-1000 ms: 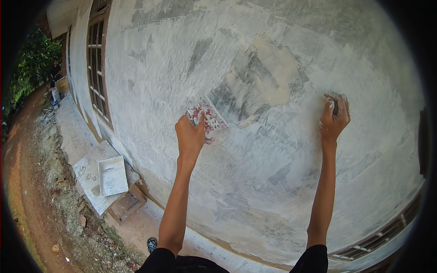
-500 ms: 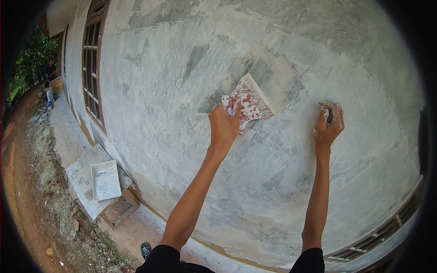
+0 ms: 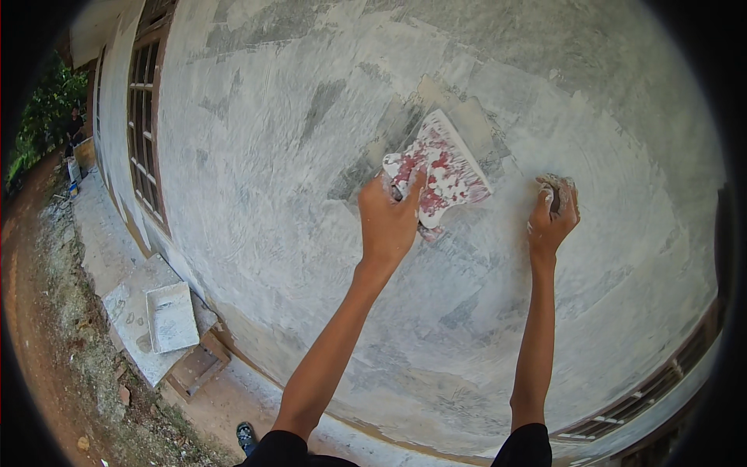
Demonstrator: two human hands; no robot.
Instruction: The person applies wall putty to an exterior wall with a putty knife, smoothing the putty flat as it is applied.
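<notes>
My left hand (image 3: pixel 387 222) is closed around the grip of a wide red putty spreader (image 3: pixel 451 173), heavily smeared with white putty. Its straight, pale edge points to the upper right, at a patchy grey-and-white wall (image 3: pixel 296 210). Fresh cream-coloured putty surrounds a darker grey patch just above the blade. To the right, my right hand (image 3: pixel 551 226) is curled near the wall, its fingers whitened with putty. It grips something dark and putty-smeared, mostly hidden by the fingers; I cannot tell what it is.
At lower left, a white-smeared tray (image 3: pixel 173 319) rests on a splattered board above a small wooden stand (image 3: pixel 198 366). Barred windows (image 3: pixel 142 117) line the wall's left part, with another (image 3: pixel 638 401) at lower right. A person (image 3: pixel 75 128) is far off at the left.
My left hand and the spreader have shifted a little to the right, the blade turning slightly. My right hand stays closed at nearly the same place; the view has shifted slightly.
</notes>
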